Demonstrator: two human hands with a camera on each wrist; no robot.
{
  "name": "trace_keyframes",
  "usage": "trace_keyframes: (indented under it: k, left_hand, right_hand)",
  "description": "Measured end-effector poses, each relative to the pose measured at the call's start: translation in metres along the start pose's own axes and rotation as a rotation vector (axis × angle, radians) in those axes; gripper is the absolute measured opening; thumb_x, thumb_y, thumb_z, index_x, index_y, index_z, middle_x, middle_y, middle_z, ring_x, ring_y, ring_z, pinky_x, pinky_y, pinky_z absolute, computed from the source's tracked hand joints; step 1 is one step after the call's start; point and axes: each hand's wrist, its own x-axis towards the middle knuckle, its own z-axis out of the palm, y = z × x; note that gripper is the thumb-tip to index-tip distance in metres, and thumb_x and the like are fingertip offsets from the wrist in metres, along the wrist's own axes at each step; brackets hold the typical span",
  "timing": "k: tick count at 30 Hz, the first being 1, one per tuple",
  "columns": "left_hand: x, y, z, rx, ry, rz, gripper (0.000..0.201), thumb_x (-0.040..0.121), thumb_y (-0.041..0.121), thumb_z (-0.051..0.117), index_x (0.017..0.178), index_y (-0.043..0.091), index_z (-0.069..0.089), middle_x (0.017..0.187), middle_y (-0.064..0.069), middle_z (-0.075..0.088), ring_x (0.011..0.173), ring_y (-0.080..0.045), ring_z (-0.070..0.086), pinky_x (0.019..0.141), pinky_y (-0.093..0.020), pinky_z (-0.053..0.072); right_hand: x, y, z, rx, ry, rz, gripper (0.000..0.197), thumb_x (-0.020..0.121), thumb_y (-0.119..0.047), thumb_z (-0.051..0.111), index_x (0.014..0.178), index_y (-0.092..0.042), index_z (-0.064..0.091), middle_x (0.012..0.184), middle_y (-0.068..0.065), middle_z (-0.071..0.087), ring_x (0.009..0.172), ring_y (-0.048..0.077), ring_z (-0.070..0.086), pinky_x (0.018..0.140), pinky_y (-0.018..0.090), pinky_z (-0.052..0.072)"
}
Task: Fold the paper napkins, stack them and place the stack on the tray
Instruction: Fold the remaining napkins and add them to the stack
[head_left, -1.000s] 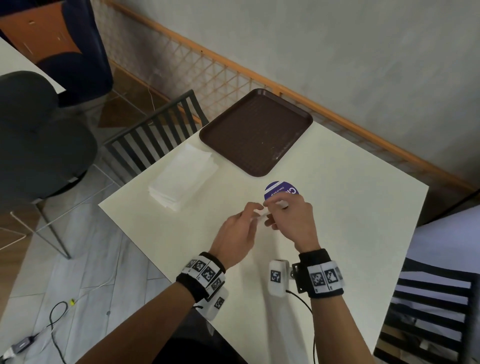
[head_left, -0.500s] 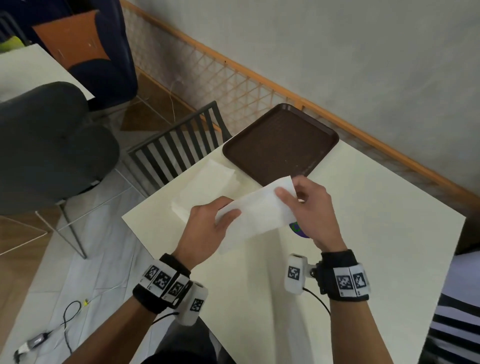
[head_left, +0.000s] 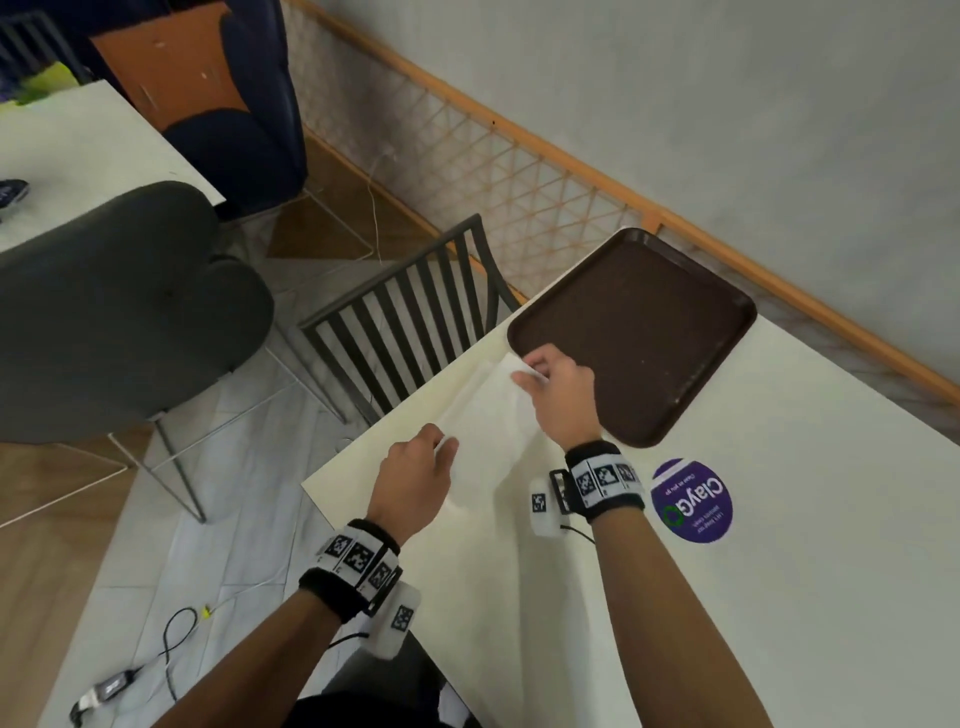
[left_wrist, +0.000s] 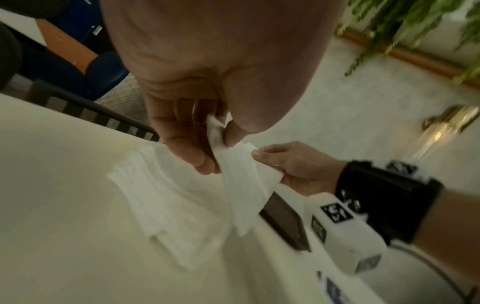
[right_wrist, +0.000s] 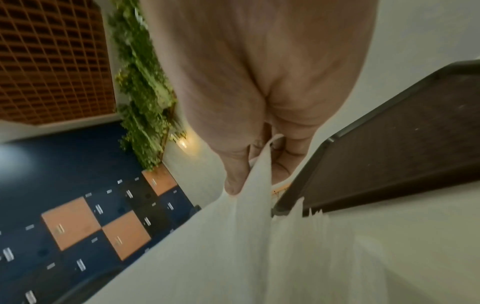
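Left hand (head_left: 415, 475): thumb and fingers pinching the near corner of one paper napkin (head_left: 491, 426). Right hand (head_left: 558, 395): pinching the far corner of the same napkin, which is stretched between both hands above the counter (head_left: 779, 571). Napkin stack (left_wrist: 161, 197): lying on the counter under the hands. Tray (head_left: 639, 332): brown, just beyond the right hand. Purple round sticker (head_left: 691, 500): beside the right wrist.
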Motion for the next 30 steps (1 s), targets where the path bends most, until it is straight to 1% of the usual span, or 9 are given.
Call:
trace_keyframes:
  k: [4,7,9,12,14,16,21,26,30]
  left_hand:
    - [0.026,-0.015,0.005,0.135,-0.063,-0.038,0.024,0.111,0.038,0.045,0.105,0.015,0.052,0.098,-0.011,0.069,0.1,-0.038,0.062,0.075,-0.041,0.044]
    - [0.032,-0.021,0.005,0.191,-0.06,-0.03,0.026,0.105,0.04,0.055,0.112,0.014,0.052,0.113,-0.007,0.062,0.11,-0.033,0.058,0.089,-0.045,0.052]
    - [0.034,-0.022,0.002,0.233,0.035,0.029,0.038,0.101,0.043,0.062,0.123,0.014,0.052,0.123,-0.005,0.052,0.117,-0.027,0.047,0.098,-0.039,0.047]
    - [0.051,-0.013,-0.004,0.178,0.076,0.105,0.052,0.102,0.043,0.063,0.139,0.009,0.05,0.135,-0.007,0.048,0.128,-0.028,0.043,0.108,-0.037,0.041]
    - [0.069,-0.005,-0.004,0.148,0.01,0.099,0.058,0.107,0.041,0.055,0.151,0.004,0.043,0.147,-0.011,0.046,0.138,-0.031,0.042,0.117,-0.039,0.037]
    - [0.085,0.005,-0.001,0.167,-0.079,0.087,0.06,0.111,0.041,0.046,0.156,0.002,0.037,0.152,-0.016,0.043,0.143,-0.035,0.04,0.121,-0.043,0.032]
    - [0.091,0.025,0.016,0.251,-0.279,0.127,0.056,0.115,0.031,0.035,0.16,-0.001,0.028,0.152,-0.021,0.042,0.139,-0.039,0.04,0.117,-0.048,0.034]
    - [0.09,0.016,0.006,0.182,-0.215,0.115,0.06,0.114,0.036,0.039,0.164,0.005,0.024,0.156,-0.02,0.042,0.144,-0.039,0.041,0.119,-0.047,0.035]
    - [0.084,0.002,-0.004,0.214,-0.177,0.06,0.067,0.109,0.046,0.052,0.16,0.007,0.033,0.157,-0.017,0.044,0.148,-0.036,0.041,0.121,-0.048,0.037]
  right_hand:
    - [0.03,0.005,0.033,-0.097,-0.136,0.069,0.02,0.104,-0.027,0.073,0.12,-0.015,0.068,0.11,0.011,0.073,0.095,0.022,0.064,0.071,0.018,0.041]
    - [0.029,0.004,0.043,-0.111,-0.094,0.077,0.022,0.101,-0.02,0.074,0.121,-0.014,0.066,0.118,0.011,0.07,0.109,0.028,0.065,0.088,0.031,0.049]
    - [0.015,0.002,0.044,-0.163,0.052,0.081,0.033,0.098,-0.014,0.074,0.128,-0.015,0.06,0.128,0.012,0.063,0.117,0.031,0.059,0.097,0.039,0.047]
    - [-0.016,-0.001,0.037,-0.087,0.216,0.275,0.043,0.099,-0.008,0.066,0.137,-0.004,0.048,0.135,0.024,0.053,0.116,0.04,0.058,0.097,0.049,0.053]
    - [-0.035,0.002,0.036,-0.044,0.103,0.494,0.048,0.106,-0.018,0.059,0.142,0.007,0.04,0.138,0.031,0.052,0.121,0.048,0.06,0.099,0.051,0.051]
    - [-0.049,0.007,0.044,-0.021,-0.038,0.625,0.048,0.109,-0.023,0.052,0.139,0.012,0.041,0.14,0.032,0.054,0.127,0.049,0.058,0.1,0.046,0.048]
    - [-0.065,-0.011,0.07,-0.022,-0.128,0.558,0.036,0.11,-0.018,0.048,0.133,0.009,0.05,0.133,0.025,0.057,0.121,0.041,0.06,0.09,0.037,0.044]
    - [-0.068,-0.011,0.048,0.075,-0.058,0.627,0.036,0.113,-0.024,0.046,0.125,0.009,0.053,0.133,0.031,0.063,0.122,0.047,0.061,0.095,0.043,0.049]
    - [-0.062,-0.003,0.026,-0.002,-0.041,0.619,0.058,0.112,-0.047,0.049,0.135,0.006,0.052,0.138,0.027,0.06,0.13,0.044,0.057,0.102,0.046,0.046]
